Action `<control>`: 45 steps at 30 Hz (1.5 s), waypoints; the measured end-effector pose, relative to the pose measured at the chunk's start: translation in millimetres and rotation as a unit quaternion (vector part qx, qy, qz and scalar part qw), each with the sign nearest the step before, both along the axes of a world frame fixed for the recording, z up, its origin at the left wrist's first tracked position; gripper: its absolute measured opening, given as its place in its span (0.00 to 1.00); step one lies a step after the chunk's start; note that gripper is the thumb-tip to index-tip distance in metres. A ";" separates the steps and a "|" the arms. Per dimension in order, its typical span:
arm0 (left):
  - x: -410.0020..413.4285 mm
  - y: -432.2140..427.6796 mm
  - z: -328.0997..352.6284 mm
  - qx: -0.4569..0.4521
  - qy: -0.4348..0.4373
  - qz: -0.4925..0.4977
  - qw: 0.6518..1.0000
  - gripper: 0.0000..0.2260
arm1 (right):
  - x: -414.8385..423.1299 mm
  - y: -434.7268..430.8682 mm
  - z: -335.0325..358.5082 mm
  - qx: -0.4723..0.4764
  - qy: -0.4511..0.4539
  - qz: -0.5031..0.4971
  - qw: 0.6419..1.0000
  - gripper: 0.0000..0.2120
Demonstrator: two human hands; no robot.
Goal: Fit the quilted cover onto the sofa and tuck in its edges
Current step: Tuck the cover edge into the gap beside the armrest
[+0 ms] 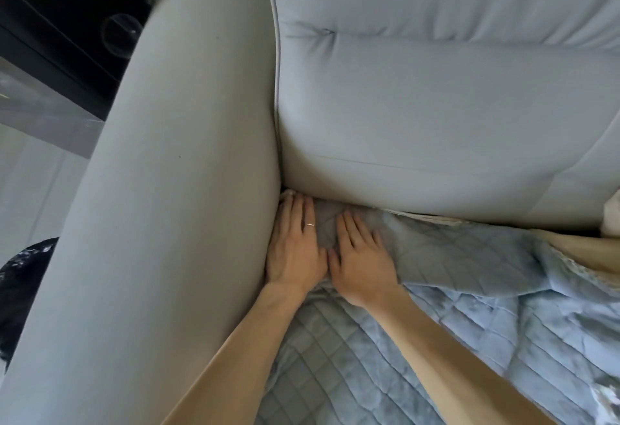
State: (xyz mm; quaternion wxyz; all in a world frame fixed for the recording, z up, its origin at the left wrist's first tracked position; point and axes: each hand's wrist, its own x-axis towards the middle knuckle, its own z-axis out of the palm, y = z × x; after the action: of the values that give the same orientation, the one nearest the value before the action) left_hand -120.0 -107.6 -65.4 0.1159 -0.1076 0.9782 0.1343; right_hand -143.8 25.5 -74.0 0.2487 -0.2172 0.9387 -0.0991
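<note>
The grey sofa [436,105] filled most of the view, its broad armrest [167,156] running down the left side and its back cushion [453,65] rising on the right, the two meeting at a piped seam. The quilted cover [453,290], pale blue with a stitched square pattern, lay over the seat across the lower right, creased and rumpled in places, with its near corner bunched into the angle where armrest, back cushion and seat came together. Along the cover's far right edge ran a lace trim [567,268], and beside it a strip of beige fabric [587,246] showed under the back cushion. A dark cabinet [67,22] stood beyond the armrest at the upper left. Both bare forearms reached in from the bottom. The left hand [293,243] lay flat against the base of the armrest, fingers straight and gripping nothing, its fingertips pushed toward the crevice. The right hand [360,257] lay just beside it, thumbs nearly touching, palm down with fingers spread, pressing the bunched cover. A thin ring [311,224] sat on a left finger
</note>
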 end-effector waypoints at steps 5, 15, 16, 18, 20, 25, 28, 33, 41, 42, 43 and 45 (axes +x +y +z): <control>-8.5 -0.3 -10.5 0.006 -0.027 0.036 0.999 0.35 | -23.2 -10.8 4.8 -0.040 0.015 0.081 0.996 0.36; -27.8 -11.8 -31.7 0.034 -0.107 0.047 0.993 0.38 | -52.0 -23.5 -19.2 -0.002 -0.012 0.085 0.996 0.33; -32.8 -14.0 -31.9 0.037 -0.120 0.044 0.991 0.38 | -55.8 -26.5 -21.5 -0.003 -0.020 0.075 0.997 0.32; -40.2 -17.9 -33.6 0.044 -0.140 0.036 0.989 0.38 | -60.4 -30.1 -25.0 0.003 -0.045 0.061 0.997 0.31; -40.7 -19.4 -35.2 0.041 -0.149 0.033 0.987 0.38 | -60.6 -29.3 -28.0 0.005 -0.053 0.058 0.997 0.31; -26.5 -8.4 -28.9 -0.001 -0.110 0.022 0.994 0.33 | -41.5 -21.3 -18.1 -0.019 0.032 0.080 0.996 0.30; 4.2 11.7 -15.9 -0.037 -0.058 0.036 0.997 0.32 | -10.8 8.0 -5.7 -0.033 0.068 0.046 0.996 0.29; 26.0 65.3 1.0 0.074 0.028 -0.098 0.992 0.27 | 11.9 79.5 8.1 0.036 0.087 -0.006 0.996 0.30; -32.9 141.9 -16.0 0.058 -0.051 -0.131 0.988 0.29 | -23.9 151.4 9.6 0.070 0.023 -0.068 0.995 0.28; -27.1 144.9 -19.3 0.054 -0.061 -0.121 0.989 0.29 | -23.6 151.4 7.0 0.069 0.019 -0.066 0.995 0.28; -22.5 147.2 -21.7 0.052 -0.068 -0.114 0.990 0.29 | -22.5 150.0 3.6 0.066 0.021 -0.067 0.995 0.29; -24.5 146.9 -24.9 0.043 -0.081 -0.113 0.989 0.30 | -23.3 148.5 -2.4 0.064 0.033 -0.082 0.994 0.29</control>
State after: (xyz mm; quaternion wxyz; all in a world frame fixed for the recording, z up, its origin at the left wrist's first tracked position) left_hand -144.5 39.4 -90.3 0.2138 -0.0022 0.9648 0.1533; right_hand -167.0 173.9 -76.4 0.2221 -0.1267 0.9654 -0.0518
